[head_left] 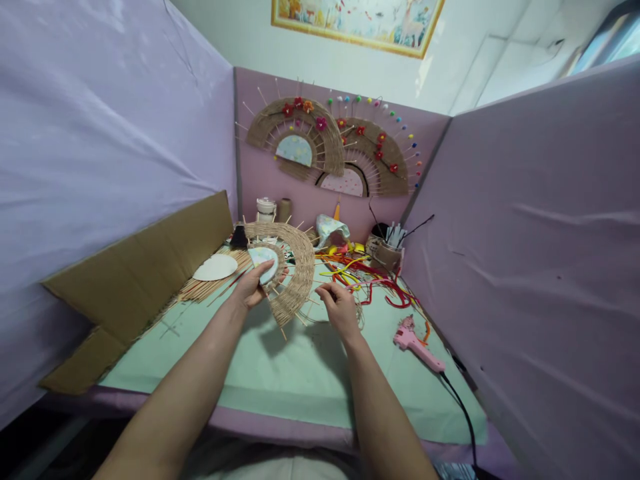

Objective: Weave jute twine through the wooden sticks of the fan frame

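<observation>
My left hand is closed on a half-round woven twine fan, thumb over the pale patterned half-circle at its centre. The fan is held tilted above the table, its thin wooden sticks poking out past the twine band. Just right of the fan's edge, my right hand has thumb and forefinger pinched together near the stick tips. What sits in that pinch is too small to make out. A loose loop of thin twine shows beside the right wrist.
Two finished fans with flowers hang on the back panel. Red and yellow pipe cleaners lie at the back right, before a pot of glue sticks. A corded pink glue gun rests at right. Cardboard and wooden sticks are left.
</observation>
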`<state>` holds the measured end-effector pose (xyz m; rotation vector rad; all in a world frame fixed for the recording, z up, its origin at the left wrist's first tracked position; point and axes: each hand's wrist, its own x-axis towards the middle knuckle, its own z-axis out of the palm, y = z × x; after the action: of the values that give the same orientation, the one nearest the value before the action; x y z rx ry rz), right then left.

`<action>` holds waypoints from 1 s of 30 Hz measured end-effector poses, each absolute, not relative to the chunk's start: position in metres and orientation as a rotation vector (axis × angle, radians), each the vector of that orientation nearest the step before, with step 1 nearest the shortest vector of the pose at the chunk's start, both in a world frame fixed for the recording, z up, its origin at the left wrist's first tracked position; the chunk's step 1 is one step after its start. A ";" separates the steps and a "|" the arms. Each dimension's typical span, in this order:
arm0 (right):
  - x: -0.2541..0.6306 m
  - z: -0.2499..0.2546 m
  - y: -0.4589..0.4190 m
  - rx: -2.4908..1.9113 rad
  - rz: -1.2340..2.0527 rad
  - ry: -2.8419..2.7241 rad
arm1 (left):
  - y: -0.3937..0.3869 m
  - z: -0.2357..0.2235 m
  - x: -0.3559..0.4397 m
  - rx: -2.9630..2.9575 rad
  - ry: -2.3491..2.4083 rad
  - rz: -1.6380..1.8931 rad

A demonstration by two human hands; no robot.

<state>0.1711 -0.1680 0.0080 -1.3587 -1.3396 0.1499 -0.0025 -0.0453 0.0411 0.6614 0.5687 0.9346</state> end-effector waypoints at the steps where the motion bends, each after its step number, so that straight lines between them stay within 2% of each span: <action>1: 0.171 0.008 -0.168 -1.355 0.148 -1.349 | -0.045 0.041 -0.003 0.661 0.575 0.931; 15: 0.177 0.004 -0.165 -1.322 -0.025 -1.518 | -0.043 0.040 -0.004 0.728 0.612 0.937; 22: 0.182 0.008 -0.171 -1.421 -0.079 -1.371 | -0.043 0.044 -0.007 0.737 0.669 0.869; 30: 0.186 0.013 -0.173 -1.278 -0.199 -1.417 | -0.040 0.041 -0.008 0.790 0.678 0.848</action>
<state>0.1861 -0.1734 0.0130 -1.2783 -1.4174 -0.1986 -0.0079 -0.0403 0.0407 0.7905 0.6778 0.8482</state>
